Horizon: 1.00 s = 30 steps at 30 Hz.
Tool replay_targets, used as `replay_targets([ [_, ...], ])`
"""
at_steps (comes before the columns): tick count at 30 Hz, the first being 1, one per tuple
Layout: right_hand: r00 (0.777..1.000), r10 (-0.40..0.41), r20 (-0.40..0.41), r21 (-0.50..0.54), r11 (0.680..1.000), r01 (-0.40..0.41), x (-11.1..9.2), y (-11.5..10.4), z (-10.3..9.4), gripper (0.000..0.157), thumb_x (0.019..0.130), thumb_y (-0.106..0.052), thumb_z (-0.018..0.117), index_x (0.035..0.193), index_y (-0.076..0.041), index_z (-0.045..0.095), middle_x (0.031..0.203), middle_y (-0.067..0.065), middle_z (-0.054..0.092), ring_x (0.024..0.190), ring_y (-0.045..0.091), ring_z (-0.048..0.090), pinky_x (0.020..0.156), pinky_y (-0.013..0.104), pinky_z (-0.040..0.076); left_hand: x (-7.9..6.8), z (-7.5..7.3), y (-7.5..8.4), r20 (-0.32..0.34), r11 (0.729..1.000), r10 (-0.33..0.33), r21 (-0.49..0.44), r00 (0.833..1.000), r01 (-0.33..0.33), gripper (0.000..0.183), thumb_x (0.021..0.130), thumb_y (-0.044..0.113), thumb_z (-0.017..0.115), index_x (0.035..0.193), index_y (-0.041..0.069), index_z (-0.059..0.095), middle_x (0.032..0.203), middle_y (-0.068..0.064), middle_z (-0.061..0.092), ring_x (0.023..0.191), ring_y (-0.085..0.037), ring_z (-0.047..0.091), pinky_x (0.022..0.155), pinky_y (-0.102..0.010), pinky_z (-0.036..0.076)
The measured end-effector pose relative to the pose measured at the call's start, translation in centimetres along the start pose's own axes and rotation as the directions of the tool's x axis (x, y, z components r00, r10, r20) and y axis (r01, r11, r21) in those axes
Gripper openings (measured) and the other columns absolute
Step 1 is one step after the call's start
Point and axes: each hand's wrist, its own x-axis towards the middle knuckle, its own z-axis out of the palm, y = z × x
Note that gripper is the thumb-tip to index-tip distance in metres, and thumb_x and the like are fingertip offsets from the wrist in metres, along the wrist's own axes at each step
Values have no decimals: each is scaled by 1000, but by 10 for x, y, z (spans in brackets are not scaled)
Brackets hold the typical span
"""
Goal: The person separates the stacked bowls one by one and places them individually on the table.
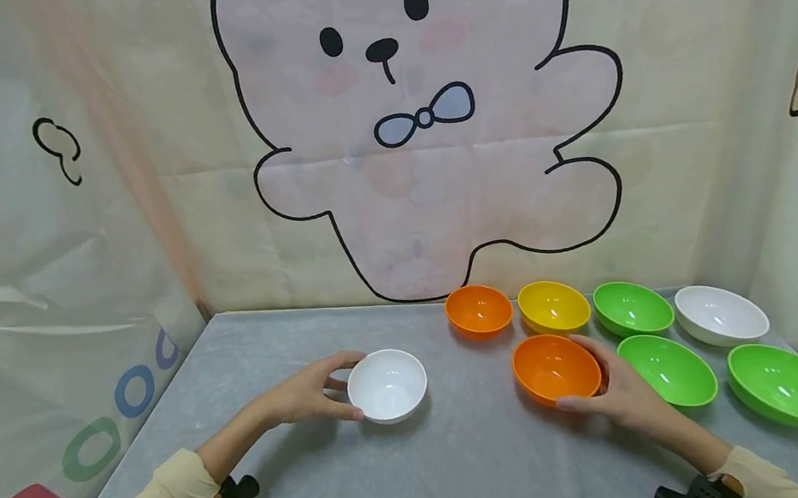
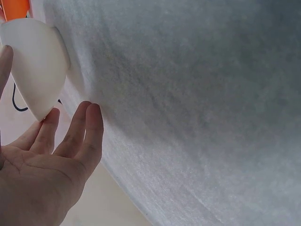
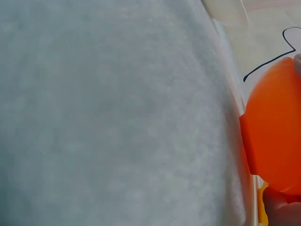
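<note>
A small white bowl sits upright on the grey cloth, left of the middle in the head view. My left hand holds it from its left side, thumb at the near side and index finger at the far rim; the other fingers extend free of it, as the left wrist view shows of the hand. An orange bowl stands right of the middle. Gripping its right side is my right hand, with the thumb in front and the fingers partly hidden behind. The right wrist view catches the orange bowl at its right edge.
Behind and right of the orange bowl stand another orange bowl, a yellow bowl, several green bowls such as the large one, and a larger white bowl. A grey cloth covers the table; a printed curtain hangs behind.
</note>
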Motion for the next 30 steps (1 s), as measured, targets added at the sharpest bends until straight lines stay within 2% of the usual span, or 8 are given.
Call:
replay_targets([
  [9, 999, 32, -25, -10, 999, -32, -4, 0, 2, 92, 82, -29, 89, 149, 2, 35, 139, 20, 51, 120, 35, 52, 91, 30, 51, 0, 0, 1, 2, 1000, -12, -2, 1000, 12, 84, 85, 18, 86, 153, 2, 39, 153, -19, 40, 124, -42, 55, 98, -50, 51],
  [16, 998, 61, -30, -15, 998, -61, -6, 0, 4, 94, 83, -32, 88, 150, 1, 32, 140, 20, 48, 123, 35, 50, 91, 24, 48, 0, 0, 1, 0, 1000, -11, 3, 1000, 11, 84, 85, 18, 86, 153, 3, 39, 152, -18, 40, 123, -42, 55, 97, -50, 51],
  [18, 997, 67, -32, -18, 998, -67, -7, 0, 4, 95, 83, -33, 88, 151, 1, 30, 141, 20, 47, 123, 36, 49, 93, 28, 48, 0, 0, 1, 0, 1000, -11, -1, 1000, 11, 85, 85, 17, 86, 153, 3, 39, 152, -19, 40, 123, -42, 55, 97, -50, 52],
  [24, 995, 94, -27, -12, 995, -95, -8, -1, 5, 99, 84, -34, 86, 153, 1, 25, 144, 23, 42, 125, 38, 47, 98, 50, 48, 0, 0, 0, 1, 1000, -9, -8, 1000, 9, 84, 85, 17, 86, 153, 3, 40, 152, -18, 40, 123, -43, 55, 97, -50, 51],
  [30, 993, 111, -30, -13, 994, -111, -9, -3, 5, 101, 85, -33, 85, 155, 2, 20, 145, 25, 38, 125, 40, 46, 99, 54, 46, 1, 0, 0, 4, 1000, 1, -7, 1000, -1, 83, 85, 17, 86, 153, 2, 40, 152, -18, 41, 123, -43, 55, 98, -50, 51],
])
